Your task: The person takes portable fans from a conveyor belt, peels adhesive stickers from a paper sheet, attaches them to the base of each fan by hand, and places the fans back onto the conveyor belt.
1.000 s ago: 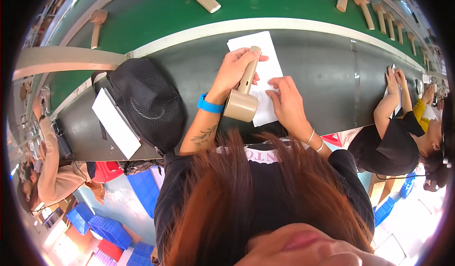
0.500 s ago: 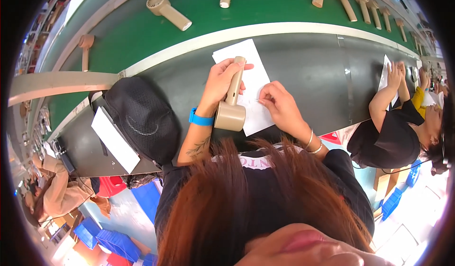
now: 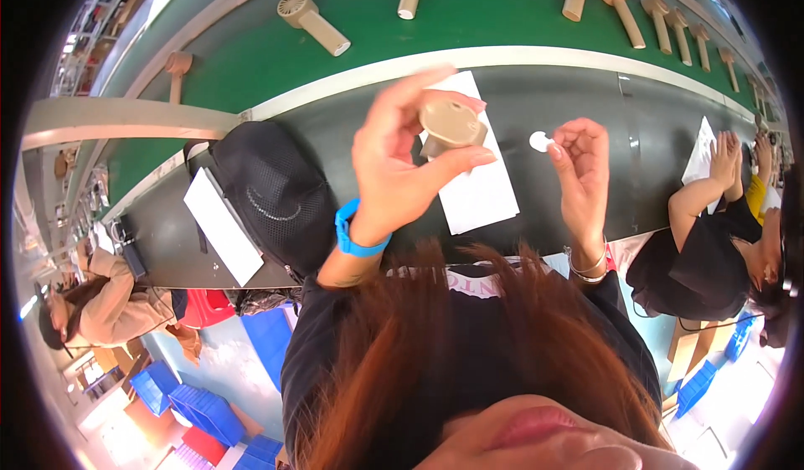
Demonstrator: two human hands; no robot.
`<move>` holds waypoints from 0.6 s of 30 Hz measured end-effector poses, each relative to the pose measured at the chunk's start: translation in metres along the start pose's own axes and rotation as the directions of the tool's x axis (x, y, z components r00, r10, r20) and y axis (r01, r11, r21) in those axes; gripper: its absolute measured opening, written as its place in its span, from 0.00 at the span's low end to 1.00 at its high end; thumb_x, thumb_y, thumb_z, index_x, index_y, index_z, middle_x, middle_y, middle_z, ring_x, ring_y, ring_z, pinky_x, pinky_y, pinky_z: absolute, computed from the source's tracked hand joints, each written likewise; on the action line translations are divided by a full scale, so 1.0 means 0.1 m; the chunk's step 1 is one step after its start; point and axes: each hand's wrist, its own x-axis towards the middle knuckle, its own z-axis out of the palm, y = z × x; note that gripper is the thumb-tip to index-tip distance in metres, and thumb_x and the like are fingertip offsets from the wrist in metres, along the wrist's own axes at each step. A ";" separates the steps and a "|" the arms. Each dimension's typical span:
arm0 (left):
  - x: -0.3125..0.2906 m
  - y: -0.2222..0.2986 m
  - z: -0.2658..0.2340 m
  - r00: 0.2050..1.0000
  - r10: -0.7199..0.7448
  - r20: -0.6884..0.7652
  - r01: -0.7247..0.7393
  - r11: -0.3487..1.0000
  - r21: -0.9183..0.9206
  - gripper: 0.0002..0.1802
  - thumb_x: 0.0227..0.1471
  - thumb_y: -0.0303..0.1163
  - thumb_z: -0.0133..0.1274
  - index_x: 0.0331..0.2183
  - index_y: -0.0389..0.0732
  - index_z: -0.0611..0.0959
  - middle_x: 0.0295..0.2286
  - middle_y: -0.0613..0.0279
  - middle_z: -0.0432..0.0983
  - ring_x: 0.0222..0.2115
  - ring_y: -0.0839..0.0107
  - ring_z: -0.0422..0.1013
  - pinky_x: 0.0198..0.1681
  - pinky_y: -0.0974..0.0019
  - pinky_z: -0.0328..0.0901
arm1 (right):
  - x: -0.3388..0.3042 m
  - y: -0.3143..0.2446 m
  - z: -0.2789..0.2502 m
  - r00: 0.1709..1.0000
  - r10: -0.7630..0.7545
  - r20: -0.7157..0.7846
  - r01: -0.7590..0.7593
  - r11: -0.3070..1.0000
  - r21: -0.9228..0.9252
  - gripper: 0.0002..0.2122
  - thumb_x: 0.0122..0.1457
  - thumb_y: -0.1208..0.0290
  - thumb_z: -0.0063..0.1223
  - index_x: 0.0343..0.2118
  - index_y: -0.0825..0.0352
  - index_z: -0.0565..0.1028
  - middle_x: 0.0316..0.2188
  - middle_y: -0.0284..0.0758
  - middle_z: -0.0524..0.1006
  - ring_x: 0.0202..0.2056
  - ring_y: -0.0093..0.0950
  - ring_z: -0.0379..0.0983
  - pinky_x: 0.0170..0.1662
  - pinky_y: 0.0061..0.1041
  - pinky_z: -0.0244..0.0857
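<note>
Wrapped around a beige handheld fan (image 3: 452, 125), my left hand (image 3: 389, 164) holds it up above the bench with one end facing me. Much of the fan is hidden behind that end and my fingers. To the right, my right hand (image 3: 584, 173) pinches a small round white sticker (image 3: 539, 141) between thumb and fingertip, apart from the fan. Under the fan, white paper sheets (image 3: 481, 198) lie on the dark bench (image 3: 536, 106).
A black mesh bag (image 3: 272, 198) and a white board (image 3: 222, 226) are at the left. Beyond the pale rail (image 3: 536, 54), several handheld fans (image 3: 314, 25) lie on a green conveyor belt (image 3: 494, 18). One co-worker (image 3: 703, 244) sits at the right, another (image 3: 126, 298) at the left.
My left hand has raised the fan and turned it end-on toward me. My right hand has moved right, off the paper, with the round white sticker now showing in its fingers.
</note>
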 end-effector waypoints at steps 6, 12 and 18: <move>-0.16 -0.26 -0.04 0.997 0.070 -0.024 -0.052 0.887 0.459 0.21 0.34 0.26 0.68 0.35 0.39 0.81 0.33 0.58 0.77 0.34 0.68 0.73 0.36 0.69 0.68 | -0.01 -0.21 0.14 0.993 -0.088 0.084 0.097 0.989 -0.114 0.05 0.61 0.79 0.45 0.39 0.68 0.66 0.35 0.30 0.66 0.36 0.18 0.61 0.42 0.16 0.55; -0.25 -0.09 -0.07 0.989 -0.088 -0.115 0.138 0.813 0.566 0.20 0.33 0.22 0.68 0.35 0.38 0.81 0.33 0.66 0.77 0.30 0.76 0.72 0.30 0.75 0.67 | -0.01 -0.26 0.25 0.983 -0.130 0.133 0.131 0.991 -0.004 0.04 0.61 0.80 0.44 0.39 0.69 0.67 0.35 0.30 0.65 0.35 0.20 0.61 0.43 0.18 0.57; -0.30 -0.16 -0.10 0.999 -0.007 -0.051 0.030 0.881 0.472 0.23 0.36 0.18 0.65 0.39 0.36 0.80 0.38 0.60 0.75 0.34 0.74 0.73 0.33 0.72 0.71 | 0.02 -0.49 0.39 0.975 -0.016 0.220 -0.042 0.965 0.258 0.10 0.60 0.79 0.47 0.45 0.69 0.66 0.34 0.32 0.67 0.37 0.20 0.63 0.44 0.20 0.58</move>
